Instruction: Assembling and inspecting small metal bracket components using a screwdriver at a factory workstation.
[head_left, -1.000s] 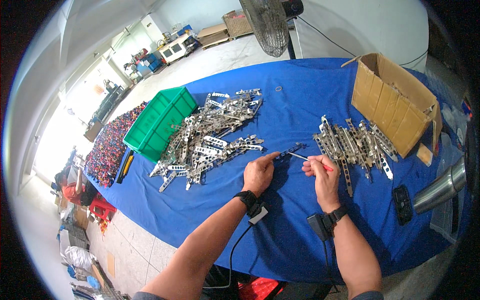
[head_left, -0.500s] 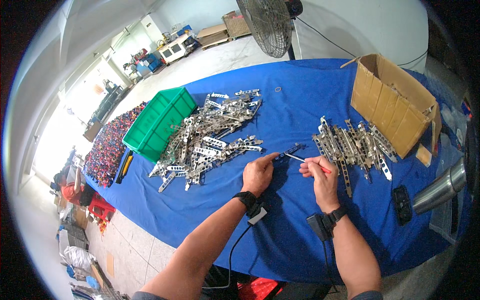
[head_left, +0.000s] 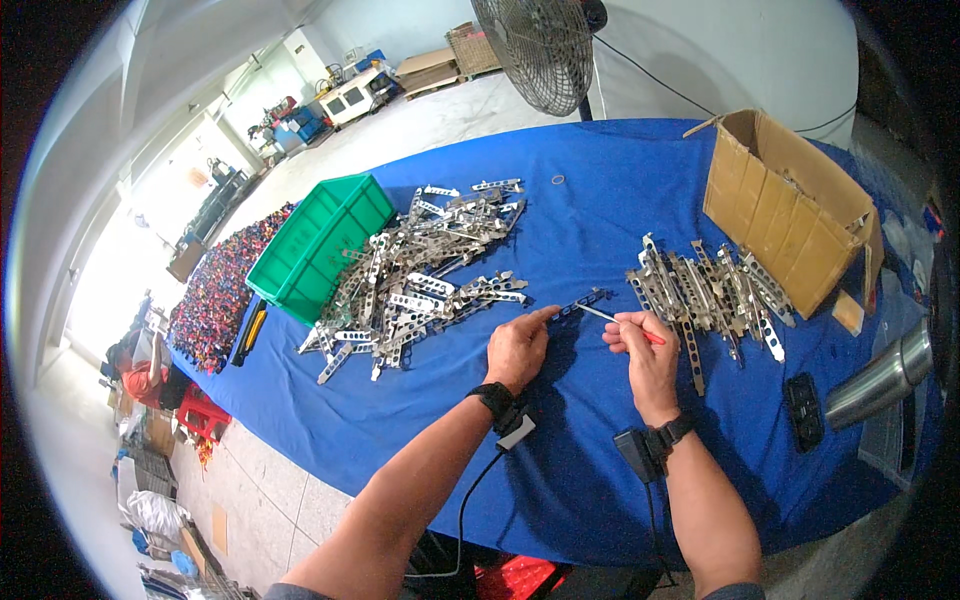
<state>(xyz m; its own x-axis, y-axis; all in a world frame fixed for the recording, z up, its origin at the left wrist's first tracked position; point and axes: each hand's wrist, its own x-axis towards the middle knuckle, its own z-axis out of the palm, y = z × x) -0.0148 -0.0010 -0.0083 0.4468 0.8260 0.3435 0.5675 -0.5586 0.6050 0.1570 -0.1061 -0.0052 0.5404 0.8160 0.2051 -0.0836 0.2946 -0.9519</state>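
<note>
A perforated metal strip [head_left: 582, 301] lies on the blue cloth [head_left: 590, 220] between my hands. The fingers of my left hand [head_left: 516, 354] are closed on its near left end. In my right hand [head_left: 650, 368] I grip a thin tool with a red handle and a slim metal shaft [head_left: 597, 313]; its exact kind cannot be made out. The shaft's tip points left and meets the strip, near its middle. Just right of the strip lies a pile of similar strips [head_left: 705, 290]. A larger heap of strips [head_left: 420, 270] spreads to the left.
A green crate [head_left: 320, 245] stands behind the left heap, beside many small multicoloured pieces [head_left: 215, 295]. An open cardboard box [head_left: 780, 215] is at the right. Nearer are a black case [head_left: 803, 410] and a metal cylinder [head_left: 880, 375]. A fan [head_left: 535, 50] stands beyond the table.
The tool's tip has shifted slightly along the strip, and my right hand has moved very little. My left hand keeps its place on the strip's end.
</note>
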